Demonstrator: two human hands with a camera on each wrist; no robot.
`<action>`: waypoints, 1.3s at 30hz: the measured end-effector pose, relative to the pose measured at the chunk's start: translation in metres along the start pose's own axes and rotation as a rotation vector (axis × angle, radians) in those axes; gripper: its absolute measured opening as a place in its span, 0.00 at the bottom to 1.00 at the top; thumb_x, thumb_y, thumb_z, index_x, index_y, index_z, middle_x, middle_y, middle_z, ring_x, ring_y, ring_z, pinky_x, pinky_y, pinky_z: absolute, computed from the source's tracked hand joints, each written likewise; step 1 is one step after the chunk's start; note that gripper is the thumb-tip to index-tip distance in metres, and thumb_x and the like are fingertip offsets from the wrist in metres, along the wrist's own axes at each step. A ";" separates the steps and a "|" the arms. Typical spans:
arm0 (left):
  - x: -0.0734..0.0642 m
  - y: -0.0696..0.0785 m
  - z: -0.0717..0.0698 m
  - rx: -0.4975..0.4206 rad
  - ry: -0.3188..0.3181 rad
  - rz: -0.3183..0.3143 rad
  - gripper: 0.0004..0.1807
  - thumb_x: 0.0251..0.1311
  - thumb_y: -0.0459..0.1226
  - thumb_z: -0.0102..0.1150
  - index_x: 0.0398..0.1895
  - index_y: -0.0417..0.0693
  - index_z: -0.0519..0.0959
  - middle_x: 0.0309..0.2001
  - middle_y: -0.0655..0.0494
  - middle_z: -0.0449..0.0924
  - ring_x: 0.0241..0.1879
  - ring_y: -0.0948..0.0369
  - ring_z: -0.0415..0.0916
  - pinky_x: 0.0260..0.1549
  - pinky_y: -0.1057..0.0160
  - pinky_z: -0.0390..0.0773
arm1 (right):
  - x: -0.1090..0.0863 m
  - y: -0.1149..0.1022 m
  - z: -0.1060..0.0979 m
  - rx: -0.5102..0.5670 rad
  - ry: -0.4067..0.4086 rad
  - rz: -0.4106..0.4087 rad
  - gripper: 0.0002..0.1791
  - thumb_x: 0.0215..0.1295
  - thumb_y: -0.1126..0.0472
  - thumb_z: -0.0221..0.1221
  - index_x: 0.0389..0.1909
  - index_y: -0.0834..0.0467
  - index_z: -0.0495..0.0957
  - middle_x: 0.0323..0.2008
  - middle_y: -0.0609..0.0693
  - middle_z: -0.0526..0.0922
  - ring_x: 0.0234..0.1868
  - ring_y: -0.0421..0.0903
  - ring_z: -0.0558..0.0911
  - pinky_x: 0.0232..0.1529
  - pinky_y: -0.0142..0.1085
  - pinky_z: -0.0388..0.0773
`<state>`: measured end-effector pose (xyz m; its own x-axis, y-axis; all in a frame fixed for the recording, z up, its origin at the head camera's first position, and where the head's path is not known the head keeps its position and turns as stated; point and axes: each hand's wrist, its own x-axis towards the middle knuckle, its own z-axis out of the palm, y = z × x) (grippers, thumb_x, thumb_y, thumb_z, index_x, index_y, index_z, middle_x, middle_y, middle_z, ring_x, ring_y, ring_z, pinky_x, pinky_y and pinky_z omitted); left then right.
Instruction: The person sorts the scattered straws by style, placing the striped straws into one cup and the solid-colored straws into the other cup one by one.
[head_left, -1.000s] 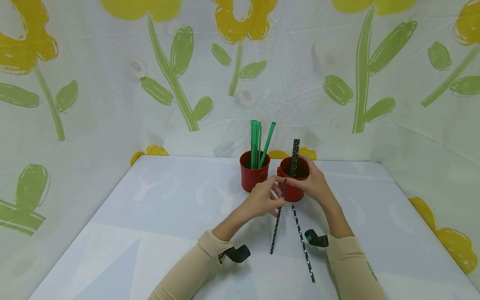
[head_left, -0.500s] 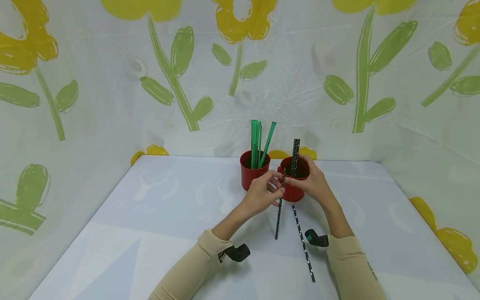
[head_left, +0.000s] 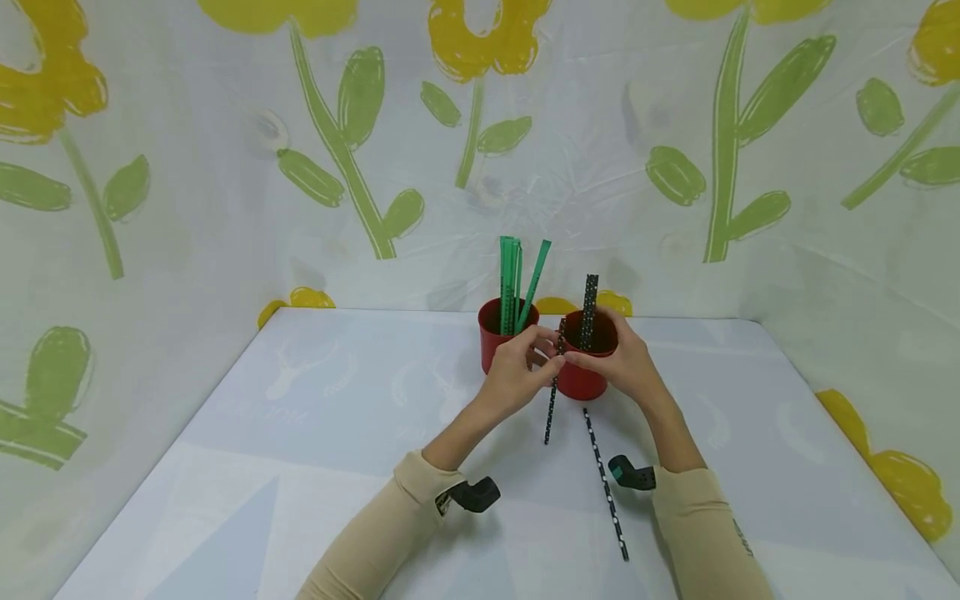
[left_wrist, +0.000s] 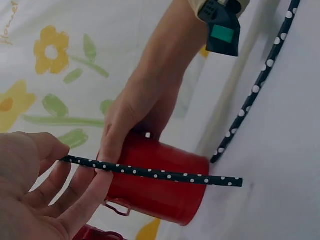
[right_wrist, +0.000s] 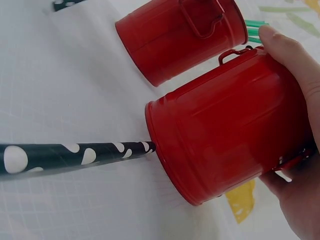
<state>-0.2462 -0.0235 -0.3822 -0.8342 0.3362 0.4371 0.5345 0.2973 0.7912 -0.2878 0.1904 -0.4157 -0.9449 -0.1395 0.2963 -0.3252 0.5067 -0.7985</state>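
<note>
My left hand (head_left: pixel 516 367) pinches a black straw with white dots (left_wrist: pixel 155 174) between thumb and fingers near its upper end. The straw stands slightly tilted, its top beside the rim of a red metal bucket (head_left: pixel 582 385) and its lower end pointing toward me. Around that bucket's upper part my right hand (head_left: pixel 632 357) is curled, gripping it upright on the table. Several dark dotted straws (head_left: pixel 589 304) stand bunched inside the bucket. On the table in front of it lies another black straw with larger white dots (head_left: pixel 604 483), its far end close to the bucket's base.
Left of the gripped bucket stands a second red bucket (head_left: pixel 491 343), holding several green paper-wrapped straws (head_left: pixel 510 279). The left hand partly covers it in the head view. A flower-printed sheet (head_left: pixel 585 167) rises behind the pale table (head_left: pixel 337 417).
My left hand has moved up and away from me, lifting the dotted straw toward the bucket's rim. The right hand keeps its hold on the bucket.
</note>
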 end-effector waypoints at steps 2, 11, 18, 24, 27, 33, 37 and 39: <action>0.003 0.001 -0.002 -0.004 0.021 -0.002 0.16 0.64 0.35 0.61 0.54 0.43 0.75 0.40 0.47 0.82 0.34 0.55 0.82 0.29 0.72 0.83 | 0.000 0.000 0.000 0.005 -0.003 0.002 0.49 0.52 0.44 0.71 0.72 0.47 0.57 0.66 0.54 0.70 0.66 0.55 0.70 0.58 0.56 0.77; 0.020 0.014 -0.012 -0.057 0.107 0.015 0.17 0.66 0.36 0.59 0.56 0.43 0.74 0.42 0.46 0.81 0.35 0.56 0.82 0.31 0.69 0.84 | 0.000 -0.001 0.000 0.024 -0.010 0.023 0.49 0.52 0.43 0.71 0.72 0.47 0.57 0.66 0.52 0.70 0.67 0.54 0.69 0.59 0.56 0.77; 0.045 0.042 -0.022 -0.106 0.142 0.098 0.18 0.67 0.35 0.58 0.58 0.42 0.72 0.43 0.44 0.80 0.37 0.54 0.83 0.31 0.67 0.85 | 0.001 -0.001 0.000 0.015 -0.006 0.020 0.48 0.53 0.47 0.72 0.72 0.46 0.57 0.66 0.53 0.70 0.67 0.54 0.70 0.60 0.56 0.76; 0.065 0.056 -0.023 -0.115 0.163 0.127 0.19 0.67 0.36 0.58 0.59 0.44 0.71 0.44 0.44 0.80 0.38 0.54 0.83 0.32 0.67 0.85 | 0.001 -0.002 -0.001 0.022 -0.010 0.040 0.49 0.51 0.45 0.72 0.72 0.45 0.57 0.66 0.52 0.70 0.68 0.54 0.68 0.60 0.56 0.75; 0.072 0.055 -0.021 -0.094 0.185 0.139 0.19 0.67 0.36 0.58 0.59 0.44 0.71 0.45 0.45 0.80 0.39 0.55 0.84 0.33 0.68 0.85 | 0.001 -0.003 0.000 0.029 -0.013 0.059 0.50 0.50 0.42 0.72 0.72 0.44 0.57 0.67 0.51 0.69 0.69 0.54 0.68 0.60 0.57 0.75; 0.078 0.046 -0.015 -0.039 0.227 0.142 0.17 0.67 0.36 0.57 0.58 0.44 0.72 0.45 0.47 0.81 0.40 0.56 0.84 0.34 0.70 0.85 | 0.000 -0.003 0.000 0.016 -0.012 0.068 0.50 0.50 0.42 0.72 0.72 0.43 0.57 0.67 0.51 0.69 0.69 0.54 0.68 0.59 0.57 0.76; 0.078 0.039 -0.010 0.009 0.215 0.116 0.17 0.68 0.37 0.57 0.58 0.45 0.73 0.45 0.47 0.82 0.41 0.56 0.84 0.35 0.70 0.85 | 0.000 -0.003 -0.001 0.014 -0.011 0.061 0.49 0.50 0.43 0.72 0.72 0.43 0.57 0.67 0.51 0.69 0.69 0.54 0.68 0.59 0.57 0.76; 0.077 0.037 -0.008 0.029 0.203 0.101 0.17 0.68 0.37 0.57 0.58 0.45 0.73 0.46 0.48 0.82 0.42 0.56 0.84 0.36 0.69 0.85 | 0.000 -0.003 -0.001 0.018 -0.012 0.061 0.49 0.50 0.43 0.72 0.72 0.43 0.57 0.67 0.51 0.69 0.69 0.54 0.68 0.59 0.57 0.76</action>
<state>-0.2919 0.0060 -0.3158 -0.7850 0.1799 0.5928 0.6178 0.2978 0.7278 -0.2869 0.1899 -0.4124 -0.9633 -0.1187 0.2409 -0.2676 0.4994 -0.8240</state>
